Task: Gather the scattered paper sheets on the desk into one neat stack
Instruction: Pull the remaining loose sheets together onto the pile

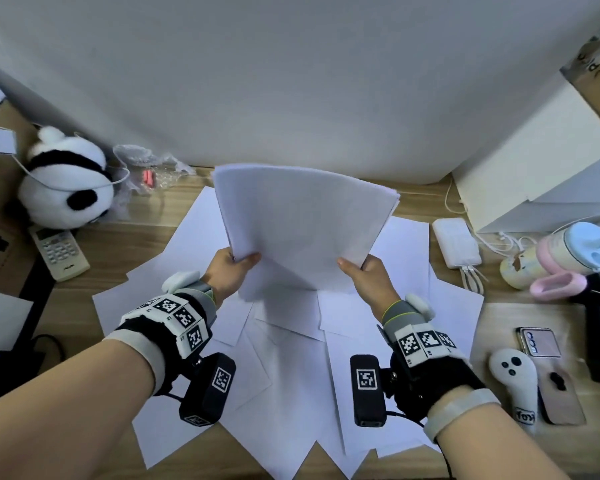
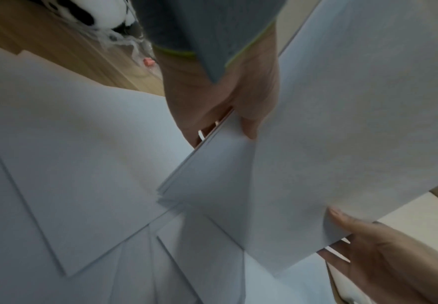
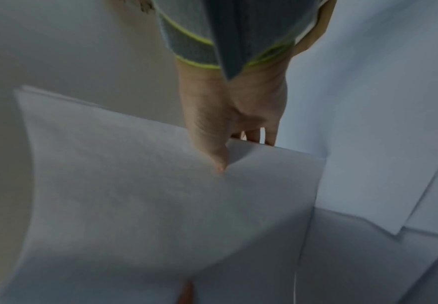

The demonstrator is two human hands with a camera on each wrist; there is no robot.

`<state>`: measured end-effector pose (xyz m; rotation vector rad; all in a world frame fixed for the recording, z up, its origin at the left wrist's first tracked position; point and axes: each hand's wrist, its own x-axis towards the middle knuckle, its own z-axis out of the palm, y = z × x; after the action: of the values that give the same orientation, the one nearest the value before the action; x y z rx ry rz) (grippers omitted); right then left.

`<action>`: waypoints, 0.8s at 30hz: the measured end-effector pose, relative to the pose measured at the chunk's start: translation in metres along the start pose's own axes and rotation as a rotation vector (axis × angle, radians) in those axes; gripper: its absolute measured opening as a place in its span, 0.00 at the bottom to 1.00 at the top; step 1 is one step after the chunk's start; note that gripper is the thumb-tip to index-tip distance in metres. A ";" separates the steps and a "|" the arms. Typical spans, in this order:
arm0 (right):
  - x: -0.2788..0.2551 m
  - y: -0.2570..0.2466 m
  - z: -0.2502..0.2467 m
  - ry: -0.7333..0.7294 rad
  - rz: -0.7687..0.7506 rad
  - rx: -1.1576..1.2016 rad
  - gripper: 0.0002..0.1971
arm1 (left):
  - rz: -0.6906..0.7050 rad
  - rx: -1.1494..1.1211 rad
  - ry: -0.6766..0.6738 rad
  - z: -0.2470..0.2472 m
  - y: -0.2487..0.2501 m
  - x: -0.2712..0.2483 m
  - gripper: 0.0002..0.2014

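Loose paper sheets (image 1: 291, 393) — white, overlapping at odd angles, fanned across desk (image 1: 125, 244) under both forearms.
Stack of sheets (image 1: 302, 226) — lifted clear of loose layer, tilted with far edge toward wall, slightly bowed; edges nearly flush, a few offset at lower corner in left-wrist view.
Left hand (image 1: 231, 271) — grips stack's near left edge; thumb on top face, fingers curled beneath; seen from left wrist (image 2: 228, 98).
Right hand (image 1: 368, 275) — grips near right edge likewise, thumb on top, fingers under; seen from right wrist (image 3: 233, 123).
Wrist rigs — black bands with coded square markers, one on each forearm.
Left of paper: panda plush (image 1: 66, 181) at desk's far left; remote control (image 1: 60, 252) just in front of it; crumpled clear wrapping (image 1: 146, 168) beside plush.
Right of paper: white power bank (image 1: 457, 242) with cables; pastel bottles (image 1: 565, 254) lying together; two phones (image 1: 548, 362) and white handheld controller (image 1: 515, 386) near right edge; white box (image 1: 541, 174) against wall.
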<state>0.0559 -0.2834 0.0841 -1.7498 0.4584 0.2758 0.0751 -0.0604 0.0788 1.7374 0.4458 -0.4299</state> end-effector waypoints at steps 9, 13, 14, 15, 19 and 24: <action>0.016 0.039 -0.023 0.178 0.124 0.034 0.07 | -0.076 0.134 0.057 0.007 -0.004 0.012 0.11; 0.026 0.089 -0.056 0.429 0.369 -0.183 0.17 | -0.220 0.312 0.124 0.002 -0.035 0.015 0.09; 0.027 0.100 -0.064 0.478 0.453 -0.237 0.20 | -0.278 0.330 0.133 0.000 -0.043 0.018 0.11; 0.027 0.108 -0.072 0.524 0.528 -0.291 0.22 | -0.332 0.348 0.142 -0.001 -0.050 0.019 0.16; 0.024 0.121 -0.090 0.600 0.613 -0.377 0.32 | -0.425 0.335 0.189 0.000 -0.065 0.020 0.21; 0.031 0.124 -0.098 0.601 0.525 -0.353 0.27 | -0.456 0.340 0.211 0.010 -0.068 0.019 0.21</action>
<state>0.0221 -0.4052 -0.0154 -2.0231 1.3819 0.1996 0.0558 -0.0553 0.0107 2.0179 0.9769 -0.6790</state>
